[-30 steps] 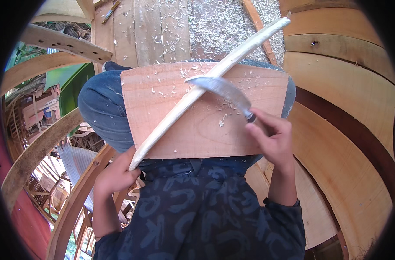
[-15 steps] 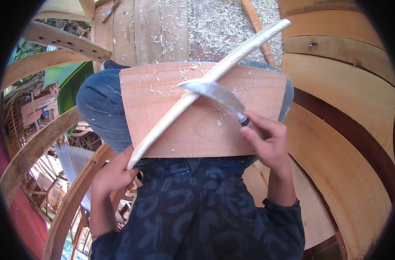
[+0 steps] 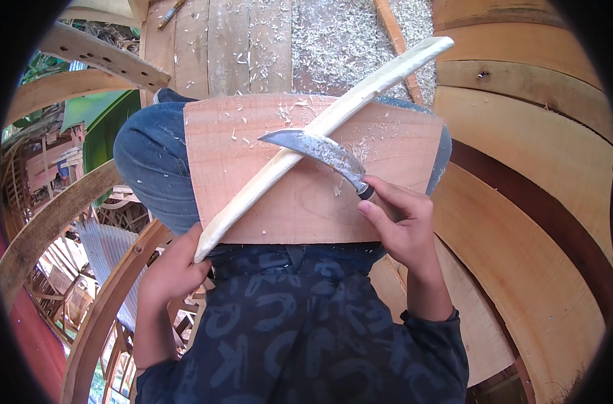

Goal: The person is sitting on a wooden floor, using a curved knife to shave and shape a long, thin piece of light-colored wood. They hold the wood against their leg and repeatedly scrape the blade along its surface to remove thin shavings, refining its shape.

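A pale, peeled wooden stick [image 3: 253, 188] slants over a flat board [image 3: 279, 219] that lies across my lap. My left hand [image 3: 175, 269] is closed around the stick's near end, at the board's lower left corner. In my right hand [image 3: 404, 219] is a curved knife [image 3: 327, 151], gripped by its dark handle. The blade crosses the stick near its middle, tip pointing left; it appears to rest on the wood. Fine shavings dot the board's upper part.
Wood shavings [image 3: 347, 54] cover the floor ahead, where a narrow reddish wooden strip [image 3: 395, 34] lies. Plank walling [image 3: 522, 128] curves along my right. Wooden rails [image 3: 111, 316] stand on my left, with a green leaf [image 3: 104, 128] beyond them. A small slim tool [image 3: 172, 13] lies far left.
My right hand and the knife have shifted slightly left, and the blade sits a little lower along the stick. The stick's far end has moved slightly right and down. Both grips are unchanged.
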{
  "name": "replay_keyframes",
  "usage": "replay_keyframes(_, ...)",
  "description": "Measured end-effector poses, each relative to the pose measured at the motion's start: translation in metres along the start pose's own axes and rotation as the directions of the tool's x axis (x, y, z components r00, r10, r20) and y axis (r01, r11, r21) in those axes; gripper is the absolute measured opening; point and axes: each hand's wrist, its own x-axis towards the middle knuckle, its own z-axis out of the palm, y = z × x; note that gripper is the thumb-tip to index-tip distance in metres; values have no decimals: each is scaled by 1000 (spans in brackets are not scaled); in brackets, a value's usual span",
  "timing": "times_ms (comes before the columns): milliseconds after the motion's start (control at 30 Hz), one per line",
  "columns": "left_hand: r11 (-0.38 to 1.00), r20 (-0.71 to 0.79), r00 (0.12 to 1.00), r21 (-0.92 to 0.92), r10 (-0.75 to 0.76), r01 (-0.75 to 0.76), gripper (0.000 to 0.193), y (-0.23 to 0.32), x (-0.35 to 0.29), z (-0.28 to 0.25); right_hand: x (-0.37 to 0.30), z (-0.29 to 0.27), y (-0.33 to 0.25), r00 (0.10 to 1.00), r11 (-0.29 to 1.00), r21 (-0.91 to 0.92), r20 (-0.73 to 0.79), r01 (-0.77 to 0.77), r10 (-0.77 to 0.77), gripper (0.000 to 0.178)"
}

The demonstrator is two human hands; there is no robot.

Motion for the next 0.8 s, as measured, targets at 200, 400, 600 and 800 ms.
replay_keyframes(200,997,-37,996,-1,78,-78,62,-13,2,4,3,-16,-3,932,903,279,-63,-326,356,33)
replay_keyframes(400,999,-6,999,1,33,-33,56,-8,0,-1,16,-22,4,868,862,335,-192,-381,458,32)
replay_keyframes(600,999,-65,997,-6,35,-35,48,-4,-3,4,3,2,1,973,959,198,-65,-203,220,28)
replay_keyframes(800,995,-184,982,87,-33,50,49,3,-7,21,10,-34,-2,883,929,323,-363,-181,299,15)
